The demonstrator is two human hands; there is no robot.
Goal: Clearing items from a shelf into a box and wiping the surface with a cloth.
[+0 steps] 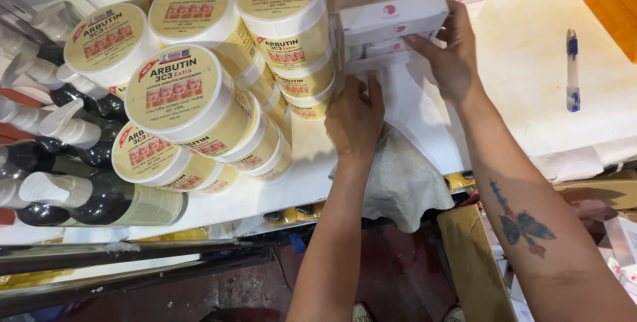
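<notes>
Head-worn view, looking steeply down, close over white shelf [292, 182], single camera

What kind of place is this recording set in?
Probably a cosmetics stockroom or shop shelf: stacked cream jars with yellow lids, dark pump bottles lying on their sides, and small white boxes that both hands are handling on a white shelf.

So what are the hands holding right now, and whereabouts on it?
The right hand grips a small white box by its right end. The left hand touches the boxes from below, its grip hidden.
</notes>
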